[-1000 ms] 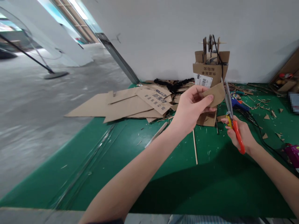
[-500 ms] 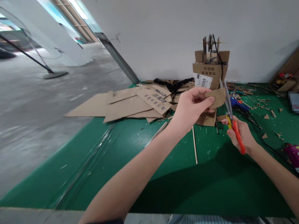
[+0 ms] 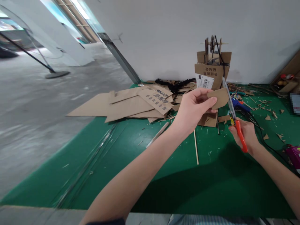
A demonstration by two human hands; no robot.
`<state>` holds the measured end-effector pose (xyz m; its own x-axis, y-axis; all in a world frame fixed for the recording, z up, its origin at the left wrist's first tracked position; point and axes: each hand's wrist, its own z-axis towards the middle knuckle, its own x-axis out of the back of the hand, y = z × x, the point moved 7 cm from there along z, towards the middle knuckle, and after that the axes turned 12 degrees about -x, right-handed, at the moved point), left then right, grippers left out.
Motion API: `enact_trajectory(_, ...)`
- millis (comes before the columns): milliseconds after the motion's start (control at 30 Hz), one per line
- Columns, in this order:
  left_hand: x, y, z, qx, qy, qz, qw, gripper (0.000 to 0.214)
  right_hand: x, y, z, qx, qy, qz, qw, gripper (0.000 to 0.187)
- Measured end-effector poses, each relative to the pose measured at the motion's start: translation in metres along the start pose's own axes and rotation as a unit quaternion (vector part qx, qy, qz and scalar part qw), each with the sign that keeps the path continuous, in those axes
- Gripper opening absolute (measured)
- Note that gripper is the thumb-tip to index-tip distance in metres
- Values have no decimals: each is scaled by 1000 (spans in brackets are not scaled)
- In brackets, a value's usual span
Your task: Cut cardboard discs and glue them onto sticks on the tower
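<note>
The left hand (image 3: 195, 104) has its thumb and fingers pinched on a small cardboard piece (image 3: 221, 97), which is held up in the air, its free end pointing right. The fingers of the right hand (image 3: 247, 132) are wrapped about the handles of the scissors (image 3: 239, 129), blades pointing up and away.

Half a second ago those blades stood apart at the cardboard's end; now they lie together, running along its right edge, though whether they touch it I cannot tell. The grip on the piece looks unchanged. I judge that a snip has just been completed: the outer corners look rounded, so this seems to be shaping by small cuts.

Just beyond the hands stands a cardboard box (image 3: 217, 82) with a labelled front and a wheel on a rod above it. A blue tool (image 3: 241, 106) lies right of the scissors, with scraps (image 3: 267, 117) farther right. Cardboard sheets (image 3: 133, 106) are piled to the left on the green worktop (image 3: 117, 175), and a thin stick (image 3: 196, 147) lies nearer.
</note>
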<state>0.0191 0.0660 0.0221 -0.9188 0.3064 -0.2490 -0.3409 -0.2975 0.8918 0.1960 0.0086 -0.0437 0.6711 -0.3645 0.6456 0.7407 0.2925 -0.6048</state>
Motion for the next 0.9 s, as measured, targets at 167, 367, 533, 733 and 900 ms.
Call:
enact_trajectory(167, 3, 3, 1, 10, 38, -15, 999, 14, -7, 5, -1, -19, -29, 46, 998, 53)
enact_trajectory(367, 4, 6, 1, 21, 47, -5, 999, 12, -8, -4, -1, 6, -54, 42, 998, 58)
enact_trajectory(533, 1, 3, 0, 35, 24, 3, 999, 9, -9, -3, 0, -8, -61, 47, 997, 52)
enact_trajectory(733, 0, 3, -1, 30, 11, 27, 999, 13, -13, 1, -2, -14, -69, 49, 996, 47)
enact_trajectory(900, 0, 1, -1, 22, 10, 34, 999, 12, -14, 3, -3, -28, -72, 51, 996, 46)
